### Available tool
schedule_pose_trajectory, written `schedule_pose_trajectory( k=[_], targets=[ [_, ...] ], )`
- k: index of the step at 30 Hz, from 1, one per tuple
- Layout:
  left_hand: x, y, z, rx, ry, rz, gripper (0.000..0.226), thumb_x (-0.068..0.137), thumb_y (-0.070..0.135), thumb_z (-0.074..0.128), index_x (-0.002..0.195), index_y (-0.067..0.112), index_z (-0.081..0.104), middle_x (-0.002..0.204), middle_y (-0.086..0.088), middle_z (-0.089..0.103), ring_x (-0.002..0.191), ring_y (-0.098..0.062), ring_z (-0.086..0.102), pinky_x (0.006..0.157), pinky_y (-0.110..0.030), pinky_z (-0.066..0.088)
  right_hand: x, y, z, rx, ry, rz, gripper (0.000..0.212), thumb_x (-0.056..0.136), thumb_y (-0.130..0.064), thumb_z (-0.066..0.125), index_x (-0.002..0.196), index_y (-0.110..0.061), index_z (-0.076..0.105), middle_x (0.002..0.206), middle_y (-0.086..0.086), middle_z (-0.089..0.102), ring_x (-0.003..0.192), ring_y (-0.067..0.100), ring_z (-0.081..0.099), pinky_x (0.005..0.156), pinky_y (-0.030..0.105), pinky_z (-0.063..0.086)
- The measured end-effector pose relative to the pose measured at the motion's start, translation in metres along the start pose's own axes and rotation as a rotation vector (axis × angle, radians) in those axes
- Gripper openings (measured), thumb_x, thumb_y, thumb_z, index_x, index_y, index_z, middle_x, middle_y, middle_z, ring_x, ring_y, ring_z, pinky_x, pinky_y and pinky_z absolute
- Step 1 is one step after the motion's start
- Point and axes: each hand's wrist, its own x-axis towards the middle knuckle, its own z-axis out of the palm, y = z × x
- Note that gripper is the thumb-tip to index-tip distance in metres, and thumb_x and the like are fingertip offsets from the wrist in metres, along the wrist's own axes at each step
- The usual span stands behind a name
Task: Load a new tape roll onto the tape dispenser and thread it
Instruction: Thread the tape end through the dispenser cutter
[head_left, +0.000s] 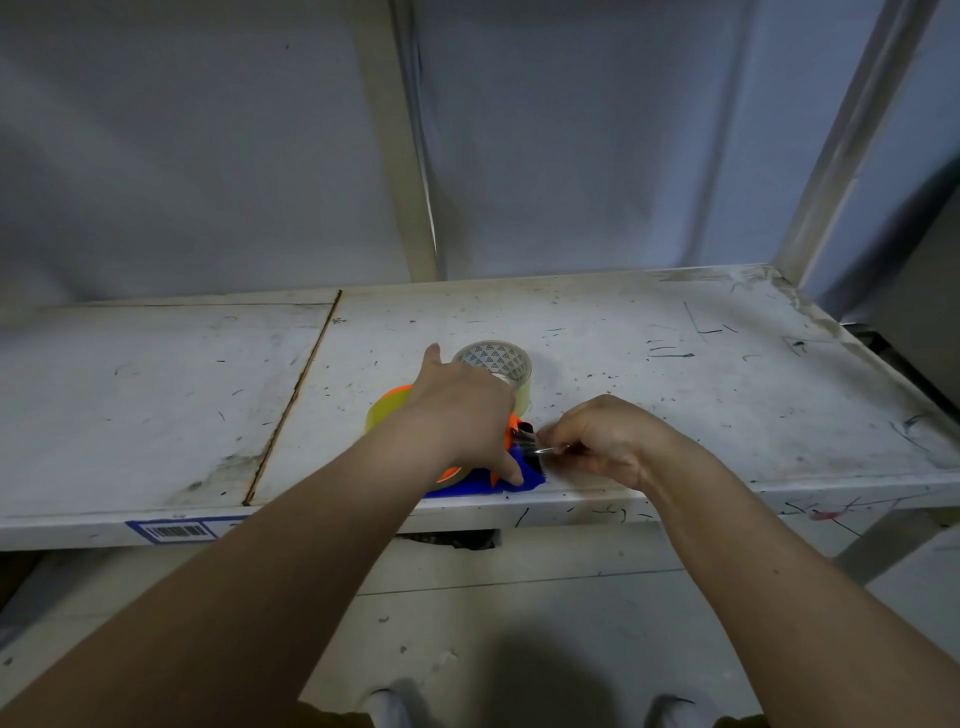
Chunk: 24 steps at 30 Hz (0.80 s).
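An orange and blue tape dispenser (524, 475) lies on the white shelf (675, 384) near its front edge. A yellowish tape roll (382, 413) sits in it, mostly hidden under my left hand (462, 415), which presses down on the dispenser with fingers wrapped over it. My right hand (602, 436) is just to the right, its fingertips pinched on the clear tape end (540, 448) at the dispenser's front. A second clear tape roll (498, 364) stands upright directly behind my left hand.
The shelf surface is scuffed, with a seam (296, 395) running to its front at left. A metal upright (852, 140) rises at the back right corner. A barcode label (176, 531) is on the front edge. Floor and my shoes lie below.
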Motion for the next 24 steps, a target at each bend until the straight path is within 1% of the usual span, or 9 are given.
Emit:
schedule_pose_trajectory(
  k=[2,5,8,9,11,15,18,21,24],
  targets=[
    [0.001,0.001,-0.002,0.013,-0.019,-0.001,0.053,0.067,0.070,0.063,0.094,0.024,0.060,0.086,0.005,0.056,0.101,-0.022,0.056,0.113,-0.059,0.012,0.000,0.000,0.002,-0.064,0.048,-0.010,0.020,0.074,0.008,0.064,0.093,0.013,0.066,0.104,0.025,0.068,0.097,0.034,0.066,0.095,0.044,0.051],
    [0.002,0.003,-0.005,0.036,-0.054,-0.002,0.055,0.069,0.069,0.062,0.100,0.024,0.062,0.094,0.003,0.062,0.105,-0.023,0.055,0.113,-0.060,0.011,0.001,0.001,0.003,-0.100,0.069,-0.015,0.024,0.068,0.000,0.071,0.090,0.009,0.069,0.106,0.026,0.068,0.106,0.037,0.063,0.095,0.049,0.050],
    [0.002,0.003,-0.004,0.032,-0.056,0.000,0.054,0.070,0.068,0.062,0.099,0.023,0.062,0.093,0.003,0.062,0.106,-0.022,0.055,0.113,-0.061,0.011,0.004,0.004,0.006,-0.162,0.124,-0.069,0.014,0.070,-0.013,0.074,0.067,-0.003,0.064,0.088,0.023,0.069,0.090,0.033,0.065,0.091,0.044,0.052],
    [0.002,0.003,-0.004,0.027,-0.049,0.001,0.052,0.070,0.068,0.062,0.095,0.023,0.060,0.089,0.004,0.059,0.105,-0.022,0.055,0.113,-0.061,0.012,0.005,0.004,0.007,-0.201,0.155,-0.099,0.020,0.074,-0.017,0.072,0.062,-0.007,0.060,0.080,0.020,0.064,0.081,0.030,0.061,0.084,0.040,0.052],
    [0.001,0.003,-0.002,0.018,-0.042,-0.001,0.048,0.070,0.068,0.062,0.090,0.025,0.055,0.083,0.005,0.053,0.105,-0.022,0.055,0.113,-0.061,0.012,0.003,0.005,0.010,-0.234,0.214,-0.150,0.026,0.078,-0.021,0.070,0.058,-0.012,0.055,0.074,0.014,0.060,0.073,0.024,0.055,0.082,0.043,0.053],
    [0.000,0.003,-0.002,0.019,-0.050,-0.003,0.051,0.070,0.068,0.061,0.098,0.025,0.059,0.086,0.005,0.052,0.107,-0.023,0.055,0.113,-0.061,0.012,0.002,0.007,0.010,-0.200,0.230,-0.187,0.032,0.080,-0.021,0.069,0.054,-0.015,0.053,0.072,0.012,0.066,0.071,0.021,0.057,0.075,0.040,0.053],
    [0.000,0.002,-0.002,0.007,-0.043,-0.001,0.048,0.070,0.068,0.062,0.090,0.026,0.054,0.085,0.005,0.051,0.107,-0.023,0.055,0.112,-0.060,0.013,0.001,0.008,0.007,-0.237,0.204,-0.220,0.031,0.082,-0.024,0.068,0.056,-0.015,0.053,0.063,0.002,0.058,0.063,0.015,0.052,0.068,0.032,0.046],
    [0.000,0.002,-0.001,-0.009,-0.043,-0.005,0.047,0.069,0.068,0.062,0.087,0.026,0.053,0.079,0.006,0.050,0.104,-0.022,0.055,0.112,-0.060,0.015,0.000,0.010,0.004,-0.279,0.185,-0.272,0.031,0.082,-0.023,0.069,0.057,-0.013,0.053,0.071,0.007,0.064,0.075,0.021,0.061,0.073,0.035,0.050],
    [0.001,0.002,-0.001,-0.023,-0.045,-0.011,0.049,0.069,0.069,0.063,0.089,0.025,0.056,0.076,0.007,0.049,0.102,-0.022,0.055,0.112,-0.059,0.016,-0.005,0.010,0.000,-0.327,0.148,-0.280,0.030,0.082,-0.023,0.069,0.061,-0.010,0.052,0.071,0.002,0.062,0.080,0.018,0.058,0.069,0.026,0.046]
  ],
)
